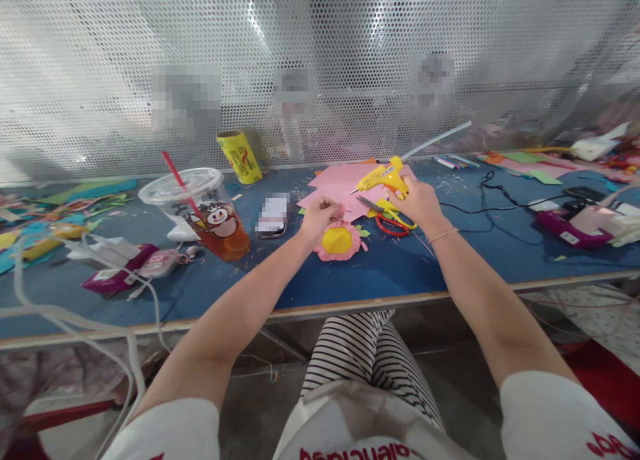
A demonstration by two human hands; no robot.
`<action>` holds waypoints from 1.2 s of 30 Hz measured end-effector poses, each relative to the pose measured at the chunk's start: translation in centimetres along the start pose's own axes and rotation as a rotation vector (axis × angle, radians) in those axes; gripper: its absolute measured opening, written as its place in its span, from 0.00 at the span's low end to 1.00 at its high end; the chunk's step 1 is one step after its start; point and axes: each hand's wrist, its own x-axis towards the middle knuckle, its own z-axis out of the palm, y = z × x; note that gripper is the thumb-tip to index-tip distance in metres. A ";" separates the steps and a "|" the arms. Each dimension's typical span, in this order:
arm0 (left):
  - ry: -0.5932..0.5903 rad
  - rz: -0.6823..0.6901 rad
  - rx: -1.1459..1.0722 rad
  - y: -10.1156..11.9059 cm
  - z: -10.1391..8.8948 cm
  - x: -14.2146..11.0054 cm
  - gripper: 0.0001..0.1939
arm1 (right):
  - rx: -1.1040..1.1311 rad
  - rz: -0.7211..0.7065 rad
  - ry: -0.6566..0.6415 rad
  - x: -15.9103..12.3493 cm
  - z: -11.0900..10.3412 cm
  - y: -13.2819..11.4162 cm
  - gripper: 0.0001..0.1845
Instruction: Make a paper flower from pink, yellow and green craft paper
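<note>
My right hand [414,199] is wrapped round a yellow glue gun [381,175], its nozzle pointing left and a clear glue stick [436,140] jutting out behind. The fingers of my left hand [321,217] are pinched together just above a paper flower [340,241] with a yellow centre and pink rim. A small pink piece seems to be at those fingertips, too small to make out surely. Between the hands lie scissors [395,217] with yellow and red handles, their blades toward the left. Pink paper sheets [325,188] spread out behind the flower.
Left of the flower are a phone [273,215], a plastic cup of tea [220,228] with a red straw, and a yellow tube [240,157]. Purple power strips [120,273] with cables sit at both sides. A perforated metal panel [320,60] stands behind the blue table [350,287].
</note>
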 end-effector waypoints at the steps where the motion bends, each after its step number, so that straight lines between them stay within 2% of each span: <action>1: 0.002 0.002 0.005 0.0 0.0 0.0 0.14 | -0.001 -0.006 0.002 0.0 0.0 0.0 0.21; 14: 0.018 0.006 -0.009 0.3 0.0 -0.2 0.14 | 0.000 -0.025 0.021 0.0 -0.1 0.2 0.22; 25: -0.061 0.031 0.105 0.2 0.3 -0.3 0.15 | 0.003 -0.014 0.029 0.0 0.1 0.0 0.22; 36: 0.009 0.024 0.022 0.3 0.0 0.0 0.15 | 0.007 -0.028 0.028 0.0 -0.1 0.1 0.21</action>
